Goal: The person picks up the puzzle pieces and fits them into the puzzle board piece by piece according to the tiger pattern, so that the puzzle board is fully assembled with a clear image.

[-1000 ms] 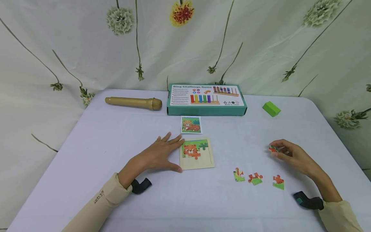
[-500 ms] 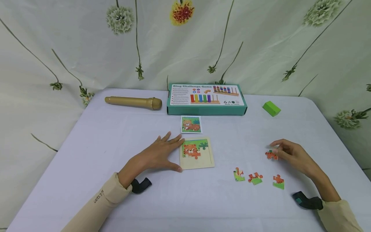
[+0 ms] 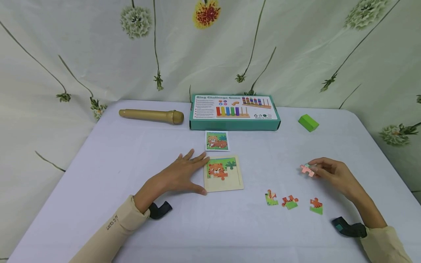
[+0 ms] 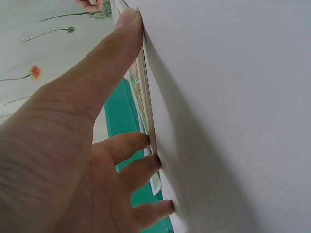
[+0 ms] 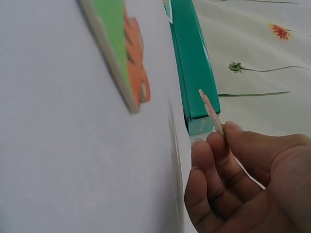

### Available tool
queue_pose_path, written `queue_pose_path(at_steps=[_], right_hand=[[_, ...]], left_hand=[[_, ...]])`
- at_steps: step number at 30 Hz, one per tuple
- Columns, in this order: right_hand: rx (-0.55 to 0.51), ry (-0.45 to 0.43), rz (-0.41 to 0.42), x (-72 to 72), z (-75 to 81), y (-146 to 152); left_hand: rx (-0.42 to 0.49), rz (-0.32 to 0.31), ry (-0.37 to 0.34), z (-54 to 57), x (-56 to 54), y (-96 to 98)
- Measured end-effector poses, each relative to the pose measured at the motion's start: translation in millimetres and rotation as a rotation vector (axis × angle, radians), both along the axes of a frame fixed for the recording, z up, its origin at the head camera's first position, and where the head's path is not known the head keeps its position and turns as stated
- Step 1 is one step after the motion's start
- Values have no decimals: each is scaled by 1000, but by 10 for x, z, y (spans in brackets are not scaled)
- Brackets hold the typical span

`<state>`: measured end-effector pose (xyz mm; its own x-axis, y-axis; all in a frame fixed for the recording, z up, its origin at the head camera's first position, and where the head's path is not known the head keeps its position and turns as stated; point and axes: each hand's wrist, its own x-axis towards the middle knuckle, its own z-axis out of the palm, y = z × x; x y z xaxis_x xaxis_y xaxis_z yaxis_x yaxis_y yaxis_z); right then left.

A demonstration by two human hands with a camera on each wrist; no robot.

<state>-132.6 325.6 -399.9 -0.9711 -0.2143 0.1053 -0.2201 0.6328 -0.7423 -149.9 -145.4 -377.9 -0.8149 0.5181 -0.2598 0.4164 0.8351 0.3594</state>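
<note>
With its fingers spread, my left hand (image 3: 179, 175) rests against the left edge of a square wooden puzzle board (image 3: 230, 184). A tiger's face (image 3: 216, 170) and a bit of green background fill the board's upper part. Off to the right, my right hand (image 3: 335, 177) pinches an orange puzzle piece (image 3: 307, 170) between thumb and index finger, raised above the table; the right wrist view shows that puzzle piece (image 5: 212, 112) nearly edge-on. Several loose pieces lie between board and right hand: a left one (image 3: 271, 197), a middle one (image 3: 290, 202) and a right one (image 3: 316, 206).
A tiger picture card (image 3: 217, 141) lies just behind the board. Further back stands a green game box (image 3: 235, 125), with a gold toy microphone (image 3: 151, 116) to its left and a green block (image 3: 308, 123) to its right. A white cloth (image 3: 250, 226) covers the table.
In my right hand the puzzle piece has turned between the fingertips and now shows more of its face, which looks paler. My left hand has stayed still on the board's edge.
</note>
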Motion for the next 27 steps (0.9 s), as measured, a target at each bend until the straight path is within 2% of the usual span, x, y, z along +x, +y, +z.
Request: queue_pose_path(at_steps=[12, 21, 24, 27], right_hand=[[-31, 23, 7, 17, 88, -154], [16, 21, -15, -6, 113, -276], [30, 28, -4, -32, 134, -320], [-2, 10, 31, -67, 169, -374]], left_hand=[[4, 2, -2, 11, 3, -5], [4, 4, -9, 14, 12, 0], [5, 6, -9, 15, 16, -1], [5, 7, -8, 8, 14, -3]])
